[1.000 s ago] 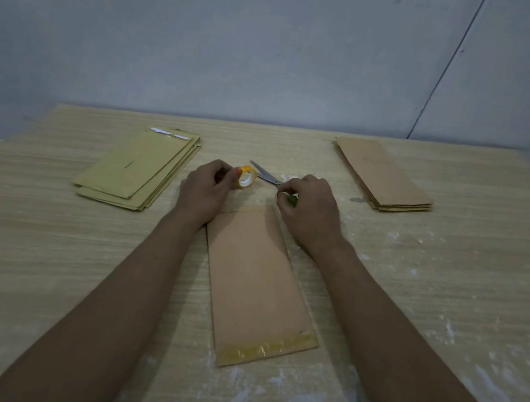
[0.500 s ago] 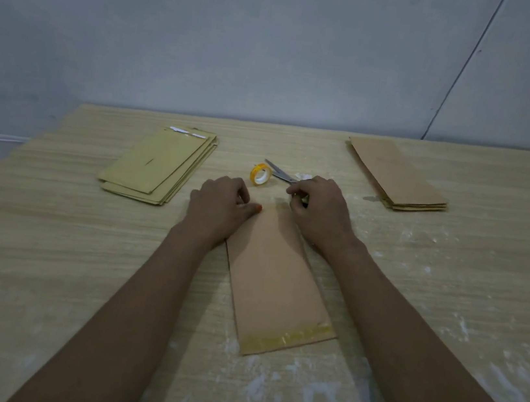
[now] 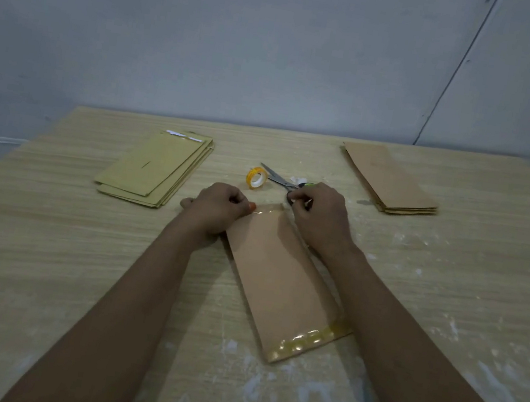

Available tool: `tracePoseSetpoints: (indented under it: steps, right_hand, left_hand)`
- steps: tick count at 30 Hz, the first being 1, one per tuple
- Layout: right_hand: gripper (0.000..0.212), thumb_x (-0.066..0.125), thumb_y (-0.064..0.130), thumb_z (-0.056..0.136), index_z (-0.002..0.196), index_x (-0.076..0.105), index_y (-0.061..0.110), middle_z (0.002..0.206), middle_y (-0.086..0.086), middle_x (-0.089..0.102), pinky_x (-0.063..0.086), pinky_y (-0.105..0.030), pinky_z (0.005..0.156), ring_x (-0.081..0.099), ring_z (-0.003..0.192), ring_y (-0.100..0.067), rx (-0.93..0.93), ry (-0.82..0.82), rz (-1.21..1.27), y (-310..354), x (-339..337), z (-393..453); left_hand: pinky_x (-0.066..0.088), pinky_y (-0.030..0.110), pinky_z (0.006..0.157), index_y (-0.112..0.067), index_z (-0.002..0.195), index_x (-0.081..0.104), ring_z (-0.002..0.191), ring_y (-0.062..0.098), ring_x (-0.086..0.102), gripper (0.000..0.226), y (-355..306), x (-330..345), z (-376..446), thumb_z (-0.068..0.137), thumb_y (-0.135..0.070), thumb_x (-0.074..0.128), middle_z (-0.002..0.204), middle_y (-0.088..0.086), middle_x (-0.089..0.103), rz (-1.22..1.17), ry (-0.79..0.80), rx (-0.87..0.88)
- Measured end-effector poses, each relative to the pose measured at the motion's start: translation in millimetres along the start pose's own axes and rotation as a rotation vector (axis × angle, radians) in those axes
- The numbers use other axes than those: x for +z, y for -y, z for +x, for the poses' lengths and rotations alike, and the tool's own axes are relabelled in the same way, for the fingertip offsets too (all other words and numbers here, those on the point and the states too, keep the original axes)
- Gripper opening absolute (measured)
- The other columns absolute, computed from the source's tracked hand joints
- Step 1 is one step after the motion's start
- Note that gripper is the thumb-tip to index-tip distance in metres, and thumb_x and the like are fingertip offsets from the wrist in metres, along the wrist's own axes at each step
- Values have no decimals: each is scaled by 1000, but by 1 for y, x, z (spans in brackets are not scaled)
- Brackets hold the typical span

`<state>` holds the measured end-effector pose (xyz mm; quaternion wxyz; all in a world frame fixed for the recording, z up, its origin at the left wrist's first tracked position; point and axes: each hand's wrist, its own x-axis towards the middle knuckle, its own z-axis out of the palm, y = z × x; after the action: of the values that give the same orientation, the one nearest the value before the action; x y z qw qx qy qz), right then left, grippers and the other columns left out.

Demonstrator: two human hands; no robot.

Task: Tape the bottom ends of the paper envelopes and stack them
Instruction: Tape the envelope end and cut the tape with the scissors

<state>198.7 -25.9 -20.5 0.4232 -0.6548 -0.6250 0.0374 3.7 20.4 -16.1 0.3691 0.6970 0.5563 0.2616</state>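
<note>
Centrally on the wooden table [image 3: 47,238] lay one brown envelope [image 3: 280,278], long axis running away from the person, with a glossy strip of tape [image 3: 308,340] already across its near end. A second clear strip [image 3: 267,210] lay across the far end. The left hand [image 3: 218,208] rested at the far left corner of the envelope, fingers curled, thumb tip pressing the tape end down. The right hand [image 3: 319,213] sat at the far right corner, fingers curled inward and pinched together at that edge; whether they held the tape end or only pressed it could not be told. Just beyond the hands stood a yellow tape roll [image 3: 257,178], with scissors [image 3: 278,178] beside it, their handles partly hidden by the right hand. A stack of yellowish envelopes [image 3: 155,168] lay at the far left, and a stack of brown envelopes [image 3: 389,180] at the far right, both well apart from the work.
</note>
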Motion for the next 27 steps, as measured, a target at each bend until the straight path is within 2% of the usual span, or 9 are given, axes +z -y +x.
tracePoseSetpoints:
  steps: [3, 6, 9, 12, 15, 19, 22, 24, 27]
  right_hand:
    - [21, 61, 2, 81, 91, 78, 10, 93, -7, 73, 34, -14, 70, 63, 84, -18, 14, 5, 23, 0, 0, -1]
    - [21, 61, 2, 82, 92, 78, 10, 91, -6, 72, 34, -14, 70, 56, 76, -10, 37, -12, 82, 3, 3, -2]
    - [22, 61, -1, 78, 87, 77, 11, 83, -2, 65, 38, -16, 69, 55, 74, -10, 28, -113, 158, 7, 4, -2]
    - [22, 63, 0, 79, 88, 79, 12, 84, -3, 62, 42, -18, 70, 54, 73, -8, 22, -154, 192, 9, 3, -2]
    - [21, 64, 4, 84, 93, 79, 13, 88, -6, 62, 42, -20, 70, 54, 75, -9, 68, -97, 225, 9, 6, -3]
    - [14, 67, 17, 90, 97, 78, 13, 93, -3, 64, 41, -14, 70, 54, 79, -6, 169, -32, 300, 12, 5, -3]
    - [15, 69, 23, 89, 95, 79, 14, 93, 0, 70, 46, -22, 76, 62, 87, -11, 249, 0, 385, 9, 5, -1]
    - [16, 72, 24, 87, 93, 80, 11, 88, -2, 74, 49, -26, 74, 66, 83, -12, 280, 7, 479, 7, 6, 0]
    - [14, 74, 20, 86, 90, 80, 9, 84, -4, 75, 48, -25, 69, 65, 76, -10, 326, 26, 586, 8, 6, -1]
  left_hand:
    - [41, 17, 50, -12, 76, 64, 55, 10, 53, 25, -10, -10, -8, 96, -25, 64, 66, 2, 58, -141, 48, -3]
    - [34, 13, 33, -7, 78, 60, 34, 2, 47, 24, -15, -14, -18, 100, -18, 59, 58, 4, 52, -254, 63, -6]
    - [46, 25, 37, -6, 79, 61, 42, 11, 55, 23, -13, -11, -19, 99, -17, 60, 63, 9, 56, -371, 81, -2]
    - [48, 28, 42, -8, 77, 62, 48, 13, 55, 23, -7, -9, -15, 98, -17, 62, 64, 8, 57, -397, 72, 8]
    - [47, 28, 47, -10, 76, 63, 55, 15, 53, 22, -5, -7, -14, 97, -18, 64, 67, 7, 57, -392, 64, 32]
    - [45, 25, 46, -12, 76, 64, 56, 14, 54, 21, -2, -7, -13, 96, -17, 64, 68, 5, 59, -414, 64, 61]
    - [46, 27, 46, -14, 75, 66, 56, 13, 57, 20, -1, -7, -12, 95, -18, 66, 68, 2, 62, -447, 65, 78]
    - [47, 29, 45, -19, 72, 68, 56, 13, 58, 22, 0, -6, -11, 94, -19, 68, 67, 0, 63, -479, 64, 77]
    - [46, 28, 50, -24, 68, 70, 59, 12, 58, 26, 0, -4, -12, 93, -22, 68, 69, -1, 65, -484, 52, 104]
